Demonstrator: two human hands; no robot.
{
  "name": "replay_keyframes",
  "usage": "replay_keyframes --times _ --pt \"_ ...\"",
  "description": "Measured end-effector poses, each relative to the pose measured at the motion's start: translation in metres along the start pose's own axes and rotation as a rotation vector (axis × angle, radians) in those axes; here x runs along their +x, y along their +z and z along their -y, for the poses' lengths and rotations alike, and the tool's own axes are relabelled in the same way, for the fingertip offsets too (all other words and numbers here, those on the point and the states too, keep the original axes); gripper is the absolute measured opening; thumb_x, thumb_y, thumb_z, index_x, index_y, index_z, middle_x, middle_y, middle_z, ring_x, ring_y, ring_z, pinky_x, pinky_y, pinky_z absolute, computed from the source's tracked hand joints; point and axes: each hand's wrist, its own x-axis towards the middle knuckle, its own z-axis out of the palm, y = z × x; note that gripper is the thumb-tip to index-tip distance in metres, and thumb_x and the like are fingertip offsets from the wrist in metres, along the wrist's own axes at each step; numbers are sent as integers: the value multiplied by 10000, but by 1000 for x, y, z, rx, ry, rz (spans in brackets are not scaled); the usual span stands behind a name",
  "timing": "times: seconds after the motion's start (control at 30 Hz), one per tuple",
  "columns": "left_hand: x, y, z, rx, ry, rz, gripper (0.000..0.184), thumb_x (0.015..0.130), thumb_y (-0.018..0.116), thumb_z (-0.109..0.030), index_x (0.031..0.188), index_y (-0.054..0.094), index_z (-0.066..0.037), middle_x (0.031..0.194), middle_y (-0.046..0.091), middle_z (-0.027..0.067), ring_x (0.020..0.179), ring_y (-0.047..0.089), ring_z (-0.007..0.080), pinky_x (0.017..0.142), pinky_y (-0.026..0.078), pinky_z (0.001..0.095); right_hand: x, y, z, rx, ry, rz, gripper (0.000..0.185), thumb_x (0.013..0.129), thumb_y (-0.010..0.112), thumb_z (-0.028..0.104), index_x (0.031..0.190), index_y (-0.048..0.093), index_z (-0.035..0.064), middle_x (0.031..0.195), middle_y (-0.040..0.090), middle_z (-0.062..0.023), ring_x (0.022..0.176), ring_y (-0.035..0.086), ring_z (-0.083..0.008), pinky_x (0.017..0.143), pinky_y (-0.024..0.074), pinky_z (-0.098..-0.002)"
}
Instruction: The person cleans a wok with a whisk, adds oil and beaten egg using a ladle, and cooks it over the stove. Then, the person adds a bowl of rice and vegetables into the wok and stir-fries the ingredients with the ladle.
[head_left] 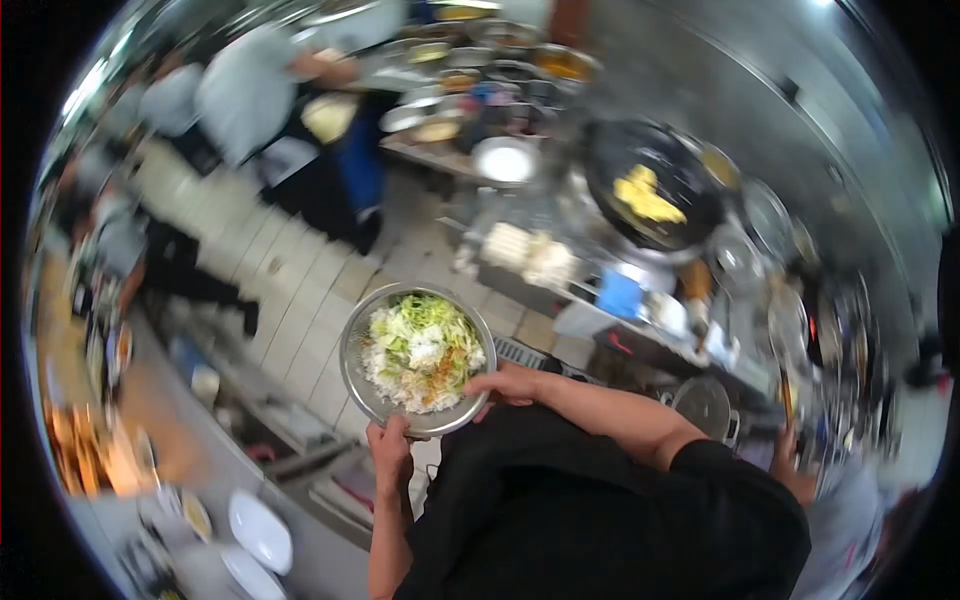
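A round metal bowl (355,385) is held in front of my body, above the floor. In it lie white rice (395,385), shredded pale green vegetable (430,312) and a patch of orange-brown seasoning (440,375). At the near left edge, my left hand (390,448) is closed on the rim. My right hand (508,385) grips the rim on the right side, thumb over the edge. The fingers under the bowl are hidden. Away to the upper right, a black wok (610,165) holds a yellow mass that looks like cooked egg (648,195), untouched by either hand.
A metal counter with a white plate (505,160), a blue container (620,293) and many pans runs along the right. On the left counter (330,540) are white dishes (260,530). Several people stand at the upper left; another person's hand (790,465) shows at the lower right.
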Motion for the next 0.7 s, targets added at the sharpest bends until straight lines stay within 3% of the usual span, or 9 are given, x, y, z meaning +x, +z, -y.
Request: replay_keyframes --times 0.03,0.13,0.2,0.27,0.4,0.47,0.57,0.67,0.7 --pt "-49 -68 -45 -7 -49 53 171 837 524 -58 923 597 70 803 633 131 636 634 199 569 549 328 -7 100 -18 114 21 -61 562 880 609 150 1365 377 -14 1184 586 -214 885 680 -300 741 604 -393" --pt "3 20 -55 71 -145 219 271 894 577 -147 1044 559 78 815 622 109 630 623 176 571 548 303 -62 35 9 237 11 -327 482 853 568 97 1304 455 -29 1196 581 -204 905 672 -313 712 611 -415" --pt "14 60 -57 220 -182 387 438 918 629 -272 1143 557 96 834 634 128 669 638 166 585 550 295 -93 7 1 403 -228 -482 470 848 516 73 1279 430 -95 1101 623 -240 871 679 -365 661 612 -454" --pt "13 89 -58 82 -120 459 475 937 622 -330 1228 539 36 902 626 84 678 616 140 637 550 297 -135 -14 10 524 -329 -547 505 831 462 47 1308 379 -95 1178 582 -247 903 668 -375 674 619 -471" --pt "48 122 -38 196 -56 451 395 946 602 -219 1270 542 -3 995 634 77 757 606 116 709 545 283 -209 -103 77 444 -477 -1003 533 823 456 17 1339 342 -45 1262 502 -219 992 621 -384 650 631 -455" --pt "60 115 -25 208 -78 413 364 941 602 -204 1242 564 -4 1006 645 76 790 602 109 728 541 276 -231 -158 112 211 -659 -1090 525 833 437 6 1341 319 -53 1269 489 -230 1015 605 -405 646 627 -455" --pt "68 83 0 212 -94 107 320 941 596 -187 1191 591 13 971 654 86 787 605 127 719 537 274 -239 -203 169 -99 -674 -1268 572 840 413 -7 1392 266 -6 1301 463 -229 1048 593 -399 635 620 -445" --pt "54 39 30 175 -129 -144 281 942 591 -168 1143 599 29 927 651 99 741 606 136 683 533 274 -224 -282 188 -381 -598 -1441 654 842 418 -18 1448 186 62 1347 426 -259 1060 588 -420 709 591 -471" --pt "48 18 45 155 -179 -215 269 946 583 -163 1138 605 24 923 656 98 733 611 132 666 536 271 -211 -329 175 -824 -529 -1581 697 839 434 -18 1465 149 93 1373 395 -276 1070 579 -435 767 561 -488"
